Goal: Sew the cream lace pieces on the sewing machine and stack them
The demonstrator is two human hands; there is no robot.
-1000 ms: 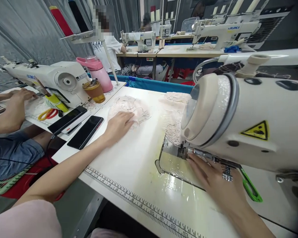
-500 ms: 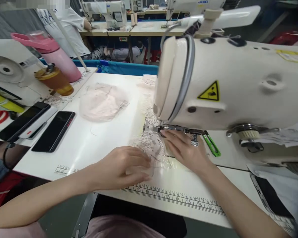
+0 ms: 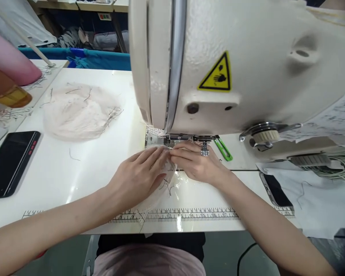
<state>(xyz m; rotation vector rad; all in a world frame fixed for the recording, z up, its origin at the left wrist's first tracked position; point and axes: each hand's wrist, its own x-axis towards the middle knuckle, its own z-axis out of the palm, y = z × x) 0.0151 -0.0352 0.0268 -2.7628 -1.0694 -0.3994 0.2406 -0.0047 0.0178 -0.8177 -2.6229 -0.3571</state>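
Both hands have closed in together under the machine head since half a second ago, when the left one lay farther back near the printed ruler. Now the left hand [image 3: 139,177] rests flat, fingers extended and pressing down on a thin, translucent lace piece [image 3: 164,184] that lies on the glossy white sewing table [image 3: 83,172] just in front of the needle area; the right hand [image 3: 196,165] lies beside it, fingertips meeting those of the left and pinching the fabric's edge. Most of the lace is covered by the left palm, and its weave is hard to make out beyond a few dark loose threads. Behind the fingers, the metal presser foot [image 3: 204,147] is partly hidden, and the needle itself cannot be seen. Above looms the cream, pebbled sewing machine head [image 3: 247,57], cut off at the top, bearing a yellow triangular warning sticker [image 3: 217,74]. A green plastic clip [image 3: 223,149] lies to the right. Along the table's near edge runs a printed ruler [image 3: 189,215]. Farther left sits a rounded heap of pale pink lace pieces [image 3: 77,111] with stray threads, and a black phone [image 3: 10,163].
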